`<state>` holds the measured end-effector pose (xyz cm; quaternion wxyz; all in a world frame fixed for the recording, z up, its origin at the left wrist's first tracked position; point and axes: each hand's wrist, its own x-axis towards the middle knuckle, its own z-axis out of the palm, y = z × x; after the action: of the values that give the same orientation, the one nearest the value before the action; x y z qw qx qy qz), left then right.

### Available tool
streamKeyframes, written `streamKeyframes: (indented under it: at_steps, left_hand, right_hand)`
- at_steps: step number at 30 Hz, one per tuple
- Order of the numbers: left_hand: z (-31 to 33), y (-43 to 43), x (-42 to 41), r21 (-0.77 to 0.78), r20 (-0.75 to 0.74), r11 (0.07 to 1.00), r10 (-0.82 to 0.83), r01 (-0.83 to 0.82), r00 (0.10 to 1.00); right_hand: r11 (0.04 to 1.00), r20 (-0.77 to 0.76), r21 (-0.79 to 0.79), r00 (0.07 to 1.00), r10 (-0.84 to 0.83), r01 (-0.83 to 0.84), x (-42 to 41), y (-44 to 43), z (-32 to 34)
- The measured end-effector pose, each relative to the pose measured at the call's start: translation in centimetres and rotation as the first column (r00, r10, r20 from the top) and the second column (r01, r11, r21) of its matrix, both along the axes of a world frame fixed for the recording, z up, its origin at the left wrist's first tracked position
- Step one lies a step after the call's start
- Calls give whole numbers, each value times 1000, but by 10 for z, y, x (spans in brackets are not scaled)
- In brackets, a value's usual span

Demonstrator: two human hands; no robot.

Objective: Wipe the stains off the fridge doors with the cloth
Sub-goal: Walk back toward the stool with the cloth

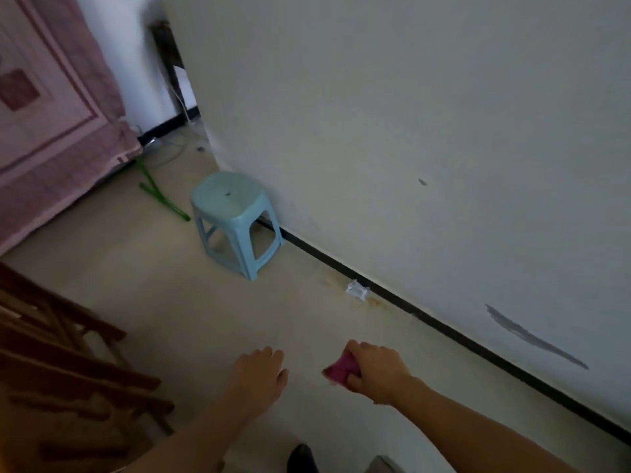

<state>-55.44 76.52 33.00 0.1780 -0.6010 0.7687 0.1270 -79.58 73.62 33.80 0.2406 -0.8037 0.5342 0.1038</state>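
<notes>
Apparently carried ready for wiping, the magenta cloth (341,369) sits bunched in the right hand's (377,370) grip, lower centre; the left hand (259,373) hangs loosely curled, empty. No fridge shows.

A stool (229,213) stood mid-frame against the wall (409,114), a paper scrap (356,289) right of it; bottom centre, the right hand (379,368) held the cloth (339,369).
</notes>
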Motion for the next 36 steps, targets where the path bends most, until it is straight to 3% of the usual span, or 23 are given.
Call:
streamKeyframes:
  at_steps: [3,11,16,23,29,32,36]
  left_hand:
    - [0,-44,31,-86,-55,993,75,-80,996]
    - [-6,-171,109,-45,-44,955,291,-293,956]
    - [5,-244,159,-129,-124,895,413,-427,902]
    - [0,-308,248,-85,-120,840,525,-536,843]
    - [-29,-380,355,-106,-141,878,452,-467,881]
    - [-49,-422,413,-115,-145,948,279,-296,949]
    - [-55,-480,470,-214,-112,972,69,-92,991]
  right_hand:
    - [997,6,3,997,82,-82,33,-60,-3]
    - [964,38,39,964,262,-263,125,-239,-28]
    - [920,44,38,920,389,-391,196,-337,-26]
    - [910,100,55,909,403,-410,297,-429,-36]
    - [964,101,116,969,226,-237,378,-487,-73]
    - [986,85,159,996,28,-41,418,-504,-89]
    - [961,96,205,974,-206,183,464,-519,-97]
